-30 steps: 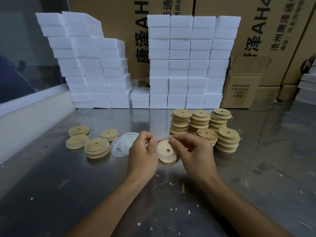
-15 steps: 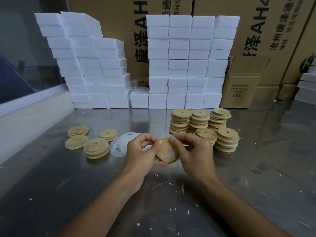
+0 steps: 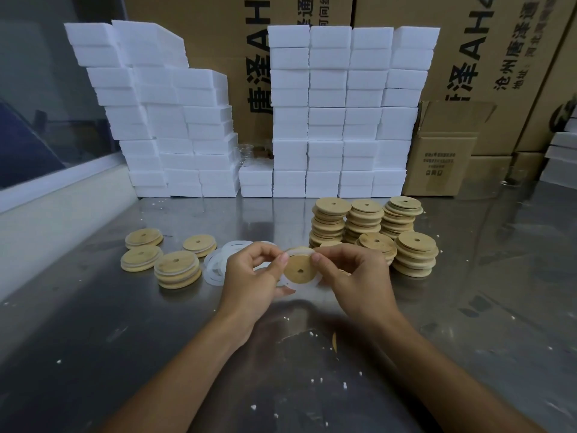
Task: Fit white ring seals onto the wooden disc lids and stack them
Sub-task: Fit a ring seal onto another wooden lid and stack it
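I hold one wooden disc lid with a small centre hole above the steel table. A white ring seal sits loosely round its rim. My left hand pinches the lid's left edge and my right hand pinches its right edge and the ring. A pile of loose white rings lies left of my hands. Several low stacks of lids stand further left. Taller stacks of lids stand behind my right hand.
White foam blocks are stacked in walls along the back, with large cardboard boxes behind and a small open carton at right. White crumbs dot the table. A pale ledge borders the left side.
The lid has turned in my hands so its flat face now points toward me. The ring has slid further round its rim, and both hands shifted slightly away from me.
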A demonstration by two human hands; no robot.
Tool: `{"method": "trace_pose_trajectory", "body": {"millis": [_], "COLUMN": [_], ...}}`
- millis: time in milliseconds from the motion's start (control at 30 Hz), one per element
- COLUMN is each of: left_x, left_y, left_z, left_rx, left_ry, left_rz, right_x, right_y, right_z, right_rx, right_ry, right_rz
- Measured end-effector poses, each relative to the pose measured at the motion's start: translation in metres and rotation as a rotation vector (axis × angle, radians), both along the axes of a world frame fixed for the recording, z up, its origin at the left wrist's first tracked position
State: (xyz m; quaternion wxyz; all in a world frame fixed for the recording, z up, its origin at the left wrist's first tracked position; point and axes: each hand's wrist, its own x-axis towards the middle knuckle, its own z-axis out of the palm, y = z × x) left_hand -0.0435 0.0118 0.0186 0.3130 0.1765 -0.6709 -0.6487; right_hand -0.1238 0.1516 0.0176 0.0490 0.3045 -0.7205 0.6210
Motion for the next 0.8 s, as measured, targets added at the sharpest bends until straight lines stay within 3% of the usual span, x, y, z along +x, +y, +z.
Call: {"method": "trace_pose_trajectory", "body": {"millis": [367,567,667,800], "left_x": [0.0017,0.0005,-0.0002,-0.0005], "left_y": [-0.0037,-0.0017,-0.0027,-0.0029], "left_z": [0.0033,0.0019,-0.0008,-0.0018], "left_rx": [0.203,0.295,0.131,-0.103], "left_ry": [0.014,0.068,0.045,0.084], "left_rz": [-0.040,-0.116,-0.077,-0.055], "right_x": [-0.0046,-0.0025,-0.0015,0.0007], "right_y": [0.0019,0.0009,-0.0006,-0.0003], "right_z": [0.0012,0.0012,-0.0003,0.0003], "right_rx": [-0.061,-0.198,-0.185,-0.064], "right_ry": [-0.145,-0.384,-0.272,0.049], "right_rz": [0.108,0.173,0.110,-0.013]}}
